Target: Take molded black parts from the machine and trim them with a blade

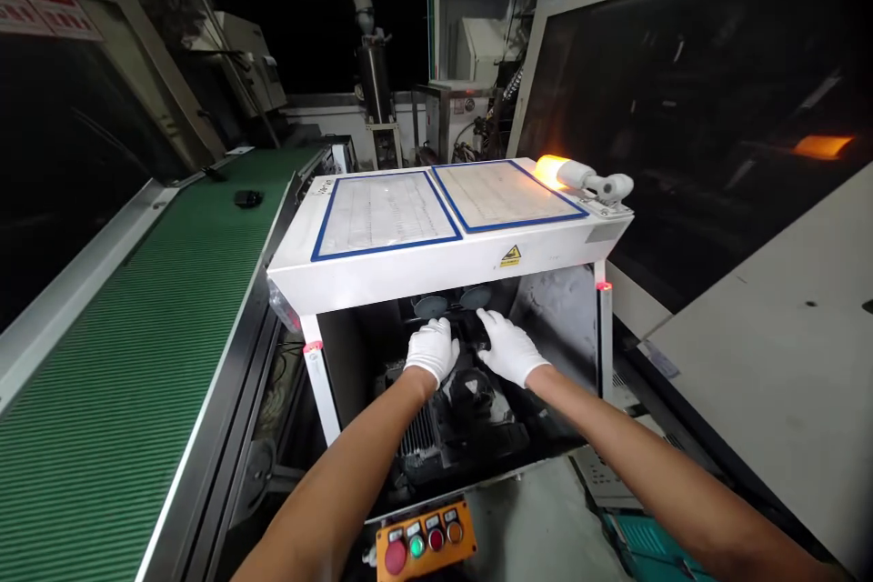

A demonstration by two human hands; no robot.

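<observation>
a: where's the part?
b: dark moulded part (470,400) sits inside the white machine housing (450,250), under the lid, near the middle. left hand (431,349) and right hand (508,347), both gloved, lie on its far top edge, fingers curled over; can't tell if they actually grip.
a: handling?
b: looks rigid plastic, probably light, awkward shape. gloves may slip. i'd hold the far rim both sides. orange button box (424,541) is near, below.

yellow warning triangle sticker (511,256) on white machine cover (436,268), lettering unreadable
</observation>
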